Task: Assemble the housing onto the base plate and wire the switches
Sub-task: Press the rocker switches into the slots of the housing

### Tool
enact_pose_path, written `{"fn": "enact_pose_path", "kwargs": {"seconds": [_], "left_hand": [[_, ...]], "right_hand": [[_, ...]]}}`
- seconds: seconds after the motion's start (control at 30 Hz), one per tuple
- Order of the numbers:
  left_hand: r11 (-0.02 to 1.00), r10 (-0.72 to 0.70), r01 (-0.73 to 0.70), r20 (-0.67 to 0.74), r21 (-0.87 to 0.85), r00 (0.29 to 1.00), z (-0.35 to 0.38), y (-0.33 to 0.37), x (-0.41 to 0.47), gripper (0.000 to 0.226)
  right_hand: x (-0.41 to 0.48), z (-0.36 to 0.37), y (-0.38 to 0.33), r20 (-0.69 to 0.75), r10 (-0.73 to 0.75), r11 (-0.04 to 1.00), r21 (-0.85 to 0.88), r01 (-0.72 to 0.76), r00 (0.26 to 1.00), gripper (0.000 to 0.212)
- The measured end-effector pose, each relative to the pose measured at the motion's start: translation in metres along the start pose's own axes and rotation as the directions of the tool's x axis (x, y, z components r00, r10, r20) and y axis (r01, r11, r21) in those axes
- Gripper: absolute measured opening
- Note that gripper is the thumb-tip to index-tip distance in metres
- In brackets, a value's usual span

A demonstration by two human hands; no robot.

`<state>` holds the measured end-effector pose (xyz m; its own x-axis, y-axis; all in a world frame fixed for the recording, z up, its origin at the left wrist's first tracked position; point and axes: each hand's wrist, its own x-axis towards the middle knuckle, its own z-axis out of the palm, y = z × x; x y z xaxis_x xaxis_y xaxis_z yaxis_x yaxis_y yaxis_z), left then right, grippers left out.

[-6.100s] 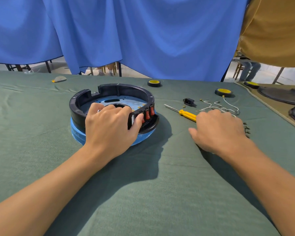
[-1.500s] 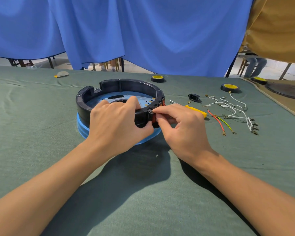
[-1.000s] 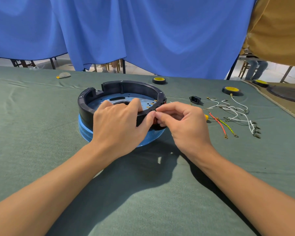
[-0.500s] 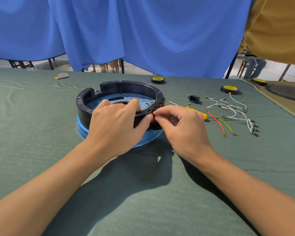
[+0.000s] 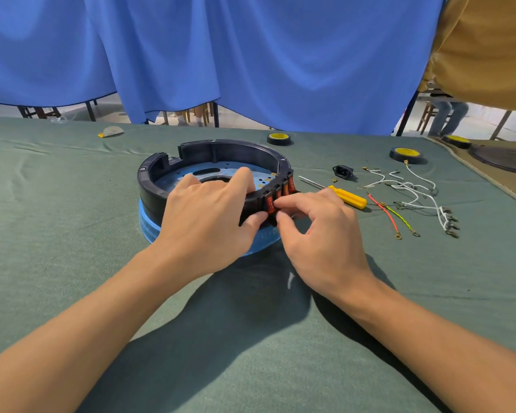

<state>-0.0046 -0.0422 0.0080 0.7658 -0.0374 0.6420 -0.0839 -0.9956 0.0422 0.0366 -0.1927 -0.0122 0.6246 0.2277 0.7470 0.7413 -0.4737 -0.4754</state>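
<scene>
A black ring housing (image 5: 221, 150) sits on a round blue base plate (image 5: 149, 225) in the middle of the green cloth. Red rocker switches (image 5: 283, 190) line its front right wall. My left hand (image 5: 209, 222) grips the front rim, fingers inside and thumb outside. My right hand (image 5: 319, 234) reaches in from the right, its fingertips and thumb curled on the nearest red switch. Loose wires (image 5: 405, 198), white, red and yellow-green, lie to the right.
A yellow-handled screwdriver (image 5: 346, 198) and a black power socket (image 5: 343, 171) lie right of the housing. Two tape rolls (image 5: 278, 139) (image 5: 405, 154) sit further back. A blue curtain hangs behind the table, and dark discs (image 5: 507, 159) rest at the far right.
My right hand came from the wires to the housing's switch wall. In the last half second its fingers slid lower on the switches, uncovering the upper red ones. My left hand kept its grip.
</scene>
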Motion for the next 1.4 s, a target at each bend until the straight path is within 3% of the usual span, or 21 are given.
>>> {"fn": "enact_pose_path", "kwargs": {"seconds": [0.2,0.47,0.63,0.97,1.1,1.2,1.3,1.4], "left_hand": [[1.0,0.014,-0.014,-0.022,0.019,1.0,0.001,0.002,0.0,0.032],[0.997,-0.067,0.07,-0.076,0.034,0.995,0.003,0.009,0.001,0.033],[0.998,-0.014,0.02,-0.105,0.056,0.994,0.004,0.005,-0.001,0.032],[0.99,-0.097,0.117,-0.233,0.077,0.968,0.012,0.013,0.003,0.031],[0.99,-0.067,0.092,-0.228,0.102,0.971,0.013,0.011,0.003,0.031],[0.988,-0.031,0.063,-0.225,0.14,0.974,0.013,0.006,0.002,0.035],[0.982,-0.009,0.049,-0.217,0.181,0.976,0.012,0.006,0.002,0.039],[0.986,0.014,0.027,-0.241,0.166,0.97,0.015,0.003,0.003,0.039]], "right_hand": [[-0.008,0.0,-0.007,0.042,0.011,0.995,-0.095,-0.007,0.999,0.028],[-0.012,0.001,-0.01,0.176,0.009,0.992,-0.126,0.013,0.984,0.025],[-0.009,0.001,-0.008,0.13,0.051,0.996,-0.077,-0.041,0.99,0.026],[-0.004,0.003,-0.002,0.146,0.073,0.996,-0.054,-0.066,0.987,0.026],[0.007,-0.003,0.003,0.032,0.074,0.997,-0.03,-0.073,0.997,0.018],[0.027,-0.014,0.024,-0.032,0.157,0.981,-0.115,-0.16,0.987,0.019],[0.044,-0.026,0.054,0.01,0.255,0.925,-0.294,-0.241,0.967,0.02],[0.059,-0.03,0.072,0.05,0.235,0.888,-0.417,-0.194,0.971,0.023]]}}
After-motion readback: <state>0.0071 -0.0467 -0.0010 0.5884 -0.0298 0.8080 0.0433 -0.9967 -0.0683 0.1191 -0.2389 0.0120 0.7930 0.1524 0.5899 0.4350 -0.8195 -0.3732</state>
